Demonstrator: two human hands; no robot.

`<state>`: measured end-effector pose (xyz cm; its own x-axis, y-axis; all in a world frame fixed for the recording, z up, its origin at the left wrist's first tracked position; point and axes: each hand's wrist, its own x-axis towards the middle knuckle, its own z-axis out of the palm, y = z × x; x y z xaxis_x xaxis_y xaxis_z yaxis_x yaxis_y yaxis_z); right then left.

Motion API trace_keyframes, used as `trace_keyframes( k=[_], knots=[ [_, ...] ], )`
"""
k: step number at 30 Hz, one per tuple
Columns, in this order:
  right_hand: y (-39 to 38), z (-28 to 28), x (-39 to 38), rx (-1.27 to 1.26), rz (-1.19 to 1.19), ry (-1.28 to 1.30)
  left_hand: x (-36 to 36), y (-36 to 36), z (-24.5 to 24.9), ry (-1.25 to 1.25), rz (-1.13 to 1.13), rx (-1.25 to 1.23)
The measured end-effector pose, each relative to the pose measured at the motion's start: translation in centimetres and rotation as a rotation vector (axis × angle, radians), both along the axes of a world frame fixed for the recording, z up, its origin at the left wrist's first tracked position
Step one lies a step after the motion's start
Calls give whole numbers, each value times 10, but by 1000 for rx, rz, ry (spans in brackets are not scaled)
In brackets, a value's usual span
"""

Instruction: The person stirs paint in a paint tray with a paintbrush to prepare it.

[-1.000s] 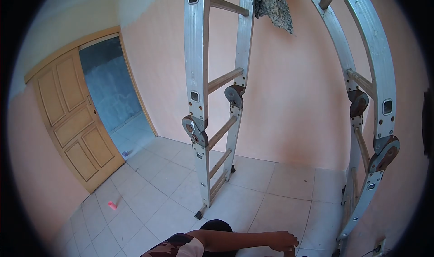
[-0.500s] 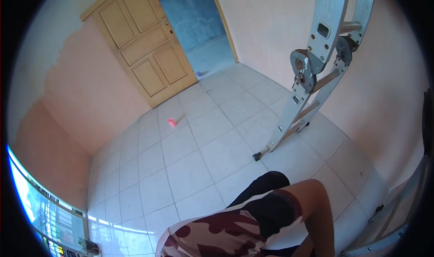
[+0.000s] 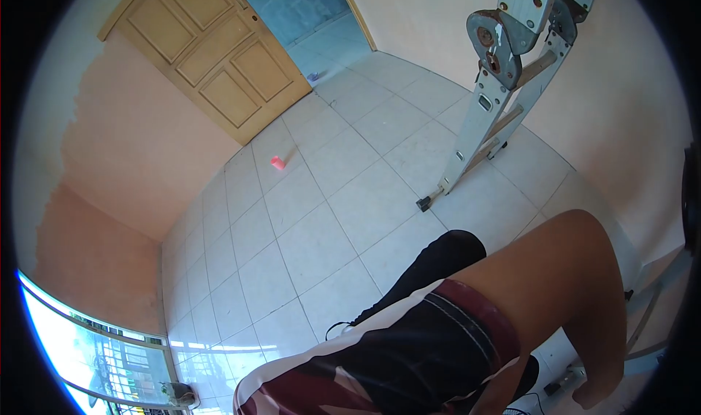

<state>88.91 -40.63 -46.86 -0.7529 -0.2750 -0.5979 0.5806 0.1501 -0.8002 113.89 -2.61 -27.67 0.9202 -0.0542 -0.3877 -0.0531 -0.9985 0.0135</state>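
Note:
My left arm [image 3: 562, 269] reaches across the lower right, bent at the elbow, with a patterned maroon, black and white sleeve [image 3: 409, 342]. My left hand [image 3: 595, 392] hangs low near the bottom edge, beside a metal piece [image 3: 566, 380] and a thin black cord [image 3: 539, 402]. I cannot tell what its fingers hold, as they are mostly turned away. A strip of skin [image 3: 500, 393] shows below the sleeve. My right hand is out of sight. A dark-clothed knee [image 3: 460, 248] rises beyond the arm.
A hinged aluminium ladder [image 3: 475, 130] stands on the tiled floor [image 3: 314, 247] at the right. A pink cup-like object [image 3: 278, 163] is farther off. An open wooden door [image 3: 219, 57] leans by the doorway. A small potted plant [image 3: 177, 393] sits by the window at lower left.
The view has tipped downward, so the door, ladder and pink object sit higher. My left arm appears larger and farther right, and its hand has come into view.

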Motion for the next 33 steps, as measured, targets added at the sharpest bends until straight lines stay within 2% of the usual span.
trace_keyframes(
  k=[1,2,4,6,8,10,11,12,13,15,16,18,19,21,22,24,26,28,30,32,33],
  knots=[
    [19,-24,-2,9,-9,0,-80,-7,55,23,-47,43],
    [22,-37,4,15,-14,-4,-113,-14,91,44,-89,82],
    [16,-56,24,13,-14,-12,-189,-14,94,-142,-60,207],
    [19,-65,22,18,-17,5,-232,-14,83,-113,109,30],
    [26,-70,8,27,-40,31,-261,-17,20,-245,332,-141],
    [30,-74,3,26,-58,36,-282,-33,-21,-232,616,-205],
    [22,-71,12,9,-54,24,-304,-4,-81,-242,625,-223],
    [19,-64,24,0,-52,11,-241,-30,-183,-306,871,-93],
    [22,-63,19,0,-55,14,-244,-29,-182,-307,872,-91],
    [26,-64,22,-2,-53,9,-254,-34,-161,352,827,27],
    [36,-68,20,12,-60,12,-271,-32,-143,346,827,42],
    [70,-78,-1,58,-92,38,-314,-16,-109,-266,642,-193],
    [81,-78,-6,70,-102,46,-301,-13,-128,-265,635,-178],
    [84,-72,5,62,-90,33,-250,-28,-187,-215,888,156],
    [82,-82,7,58,-83,32,-258,-29,-164,-217,899,154],
    [96,-96,-1,72,-90,42,-278,-34,-113,-55,777,-189],
    [125,-102,1,113,-112,38,-277,-50,-99,-6,774,-184],
    [161,-105,3,176,-176,34,-260,-57,-119,113,786,-156],
    [197,-105,7,244,-278,27,-281,-55,-131,14,709,-317],
    [231,-101,19,322,-436,12,-274,-56,-130,187,851,-328],
    [251,-99,30,371,-529,1,-288,-56,-107,91,773,-402]
  ],
)
